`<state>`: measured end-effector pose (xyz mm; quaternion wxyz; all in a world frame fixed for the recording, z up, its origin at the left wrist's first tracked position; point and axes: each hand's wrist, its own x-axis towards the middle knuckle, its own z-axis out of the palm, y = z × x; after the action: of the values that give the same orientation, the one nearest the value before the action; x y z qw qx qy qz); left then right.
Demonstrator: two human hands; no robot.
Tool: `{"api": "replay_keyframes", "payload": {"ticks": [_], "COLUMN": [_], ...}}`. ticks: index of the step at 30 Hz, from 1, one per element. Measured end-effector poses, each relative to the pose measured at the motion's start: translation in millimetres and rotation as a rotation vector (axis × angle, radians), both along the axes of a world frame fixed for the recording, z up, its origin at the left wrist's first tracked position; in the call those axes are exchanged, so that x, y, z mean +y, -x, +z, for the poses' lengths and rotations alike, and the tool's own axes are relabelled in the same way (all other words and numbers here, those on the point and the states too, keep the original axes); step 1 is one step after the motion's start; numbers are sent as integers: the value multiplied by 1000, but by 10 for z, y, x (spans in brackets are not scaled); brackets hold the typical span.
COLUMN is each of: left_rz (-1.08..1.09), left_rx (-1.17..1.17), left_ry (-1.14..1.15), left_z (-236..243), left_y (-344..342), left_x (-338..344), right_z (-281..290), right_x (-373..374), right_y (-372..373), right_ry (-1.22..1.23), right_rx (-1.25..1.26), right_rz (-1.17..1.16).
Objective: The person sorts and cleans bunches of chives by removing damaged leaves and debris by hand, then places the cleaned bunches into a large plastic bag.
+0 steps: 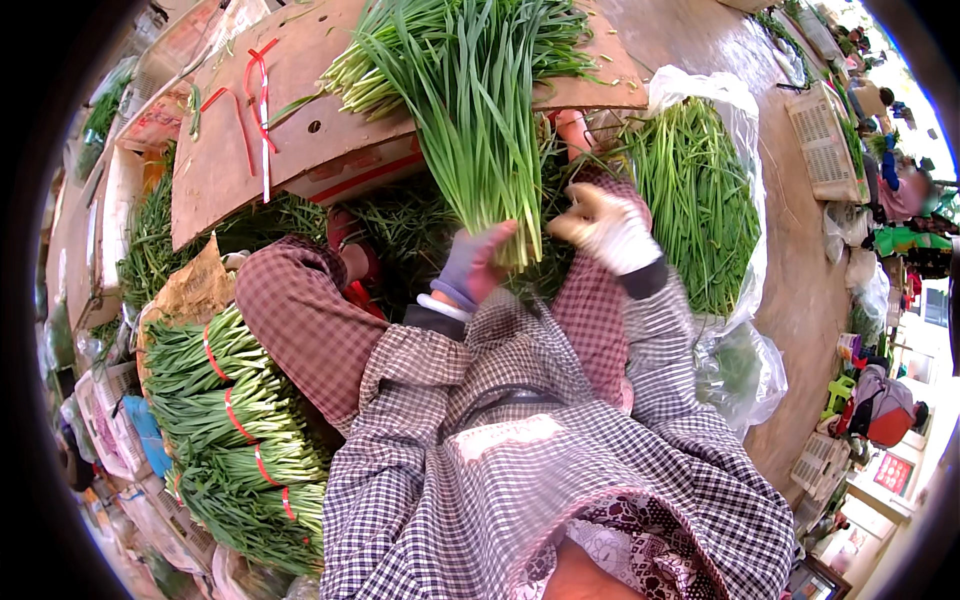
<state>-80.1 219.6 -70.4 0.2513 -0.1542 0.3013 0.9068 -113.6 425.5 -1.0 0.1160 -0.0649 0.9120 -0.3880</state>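
A bunch of garlic chives [478,130] hangs over the cardboard's near edge, its pale stem ends toward me. My left hand [478,262], in a purple fingerless glove, is closed around those stems. To the right of the stems is my right hand [608,228] in a white glove, apart from the bunch. Motion smears its fingers, so I cannot make out whether they hold anything. More loose chives [365,85] lie heaped on the cardboard [335,60] behind the held bunch.
Right of my knee, loose chives [695,190] fill a plastic-lined container. At my left stand bundles of chives [235,410] tied with red bands. Red and white ties [262,100] lie on the cardboard. Crates [825,140] and other people [905,190] are farther right.
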Motion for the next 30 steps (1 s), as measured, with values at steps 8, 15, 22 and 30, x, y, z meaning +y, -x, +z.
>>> {"api": "replay_keyframes", "payload": {"ticks": [8,15,22,30], "left_rz": [129,-77,-67,-150], "left_rx": [-37,79,-55,-194], "left_ry": [-361,-73,-173,-831], "left_z": [-221,122,14,22], "left_y": [-73,-35,-29,-5], "left_x": [-155,-17,-45,-166], "right_z": [-314,-406,-83,-350], "right_x": [-454,-603,-589,-273], "right_y": [-220,-249,-216,79], "right_ry": [637,-66,-38,339], "right_rx": [-374,161,130,95], "right_rz": [-248,29,254,-168]}}
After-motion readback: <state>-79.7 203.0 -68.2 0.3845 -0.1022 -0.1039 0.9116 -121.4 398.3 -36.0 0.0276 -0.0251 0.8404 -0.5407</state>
